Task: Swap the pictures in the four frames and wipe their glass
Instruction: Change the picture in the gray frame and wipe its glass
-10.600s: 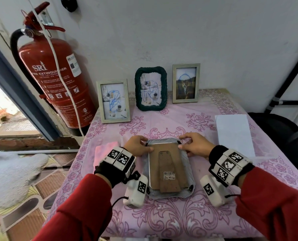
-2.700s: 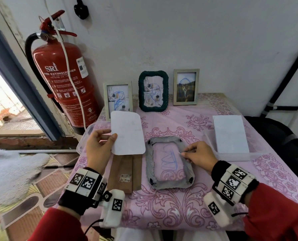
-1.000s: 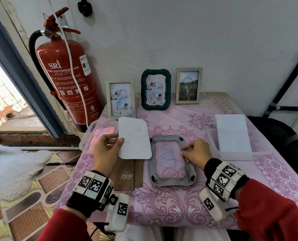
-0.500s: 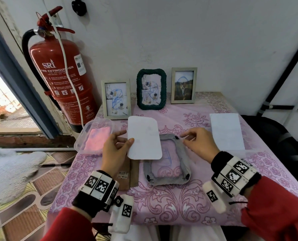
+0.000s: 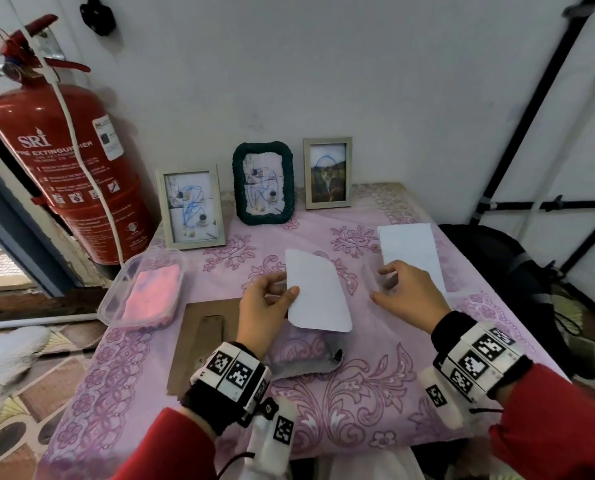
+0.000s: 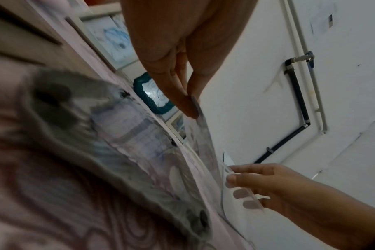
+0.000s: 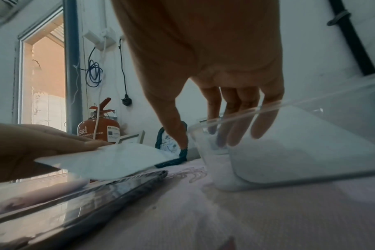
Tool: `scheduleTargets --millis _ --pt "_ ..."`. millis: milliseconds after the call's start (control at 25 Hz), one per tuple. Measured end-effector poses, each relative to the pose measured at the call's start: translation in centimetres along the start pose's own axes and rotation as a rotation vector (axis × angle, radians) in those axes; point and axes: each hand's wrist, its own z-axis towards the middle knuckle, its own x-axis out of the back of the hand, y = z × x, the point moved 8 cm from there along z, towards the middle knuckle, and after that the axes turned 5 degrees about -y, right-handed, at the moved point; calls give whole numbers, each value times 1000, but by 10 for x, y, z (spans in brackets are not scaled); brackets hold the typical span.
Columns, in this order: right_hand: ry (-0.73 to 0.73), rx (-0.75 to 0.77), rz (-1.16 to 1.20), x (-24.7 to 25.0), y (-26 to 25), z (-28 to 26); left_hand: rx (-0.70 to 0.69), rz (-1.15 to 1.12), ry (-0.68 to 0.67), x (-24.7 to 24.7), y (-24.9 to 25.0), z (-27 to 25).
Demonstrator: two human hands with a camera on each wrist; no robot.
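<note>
A: What could go wrong from here?

B: The left hand (image 5: 266,306) pinches the white picture (image 5: 318,292) only at one edge, above the grey frame (image 5: 310,355) lying face down on the desk (image 5: 358,403). It's thin, so it could bend or slip. The right hand (image 5: 407,296) has loose, spread fingers dipping into the clear tray (image 7: 310,135) of white sheets (image 5: 408,251), holding nothing. I'd guess it could lift two sheets at once, or tip the light tray.

A: And the count?

B: Four frames: three upright at the wall, namely the pale frame (image 5: 190,206), the green frame (image 5: 263,183) and the small frame (image 5: 327,173), plus the grey one. One brown backing board (image 5: 206,327), one tub with a pink cloth (image 5: 150,292), one picture in hand; the stacked sheets I can't count
</note>
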Motion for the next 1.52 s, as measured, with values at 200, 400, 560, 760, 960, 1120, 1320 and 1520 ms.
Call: scheduleTargets --millis 200,400,560,760,960,1120,1320,1520 --pt "50 27 105 7 5 -1 66 3 -44 -42 -9 5" --pt "91 57 176 14 7 -3 144 25 -84 -84 -20 6" --pt "77 69 189 12 9 -4 167 120 -136 -106 -22 5" --pt "68 93 203 12 11 -1 240 192 -251 -124 -25 -3" --pt "15 109 201 5 13 -1 217 341 -354 -135 -20 -6" --pt "-3 116 199 3 12 1 180 504 -403 -133 -17 -1" --pt "-20 119 211 2 13 2 155 620 -464 -135 -10 -2" --pt "63 115 258 33 22 10 23 404 -157 -120 22 19"
